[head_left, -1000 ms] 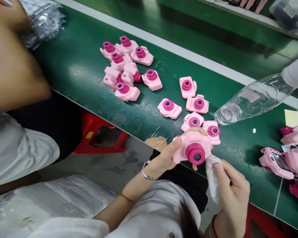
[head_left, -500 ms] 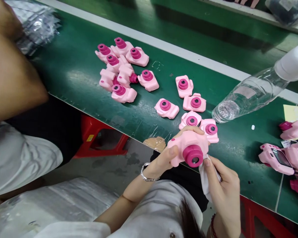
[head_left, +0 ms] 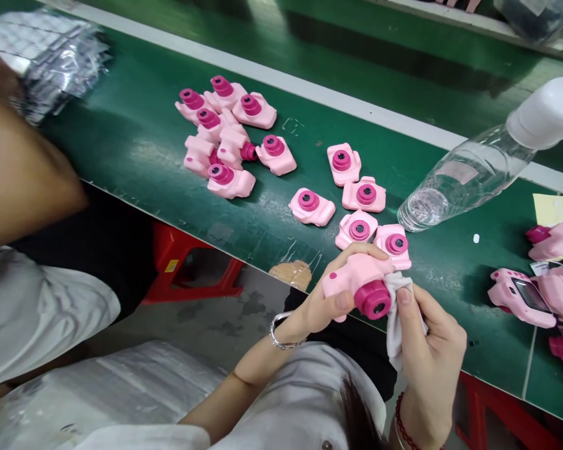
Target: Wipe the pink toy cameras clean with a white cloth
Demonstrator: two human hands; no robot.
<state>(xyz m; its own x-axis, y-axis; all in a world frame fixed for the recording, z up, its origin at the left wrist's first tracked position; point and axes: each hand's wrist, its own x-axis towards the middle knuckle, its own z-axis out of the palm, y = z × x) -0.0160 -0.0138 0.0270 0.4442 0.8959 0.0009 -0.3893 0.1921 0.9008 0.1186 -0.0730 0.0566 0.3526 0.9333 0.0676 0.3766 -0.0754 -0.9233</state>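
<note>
My left hand (head_left: 326, 306), a silver bracelet on its wrist, grips a pink toy camera (head_left: 356, 270) with a magenta lens (head_left: 373, 300), just off the near edge of the green table (head_left: 136, 137). My right hand (head_left: 429, 353) pinches a white cloth (head_left: 394, 315) and presses it against the camera's right side beside the lens. Right behind it, two more pink cameras (head_left: 356, 228) lie on the table.
A heap of pink cameras (head_left: 225, 134) lies farther left, and others (head_left: 520, 297) lie screen-up at the right edge. A clear plastic bottle (head_left: 469, 175) lies on its side. Foil bags (head_left: 51, 56) sit far left by a co-worker's arm (head_left: 23, 175). A red stool (head_left: 187, 262) stands below.
My left hand has tipped the camera so its lens points lower. My right hand has brought the cloth up from below onto the camera's right side.
</note>
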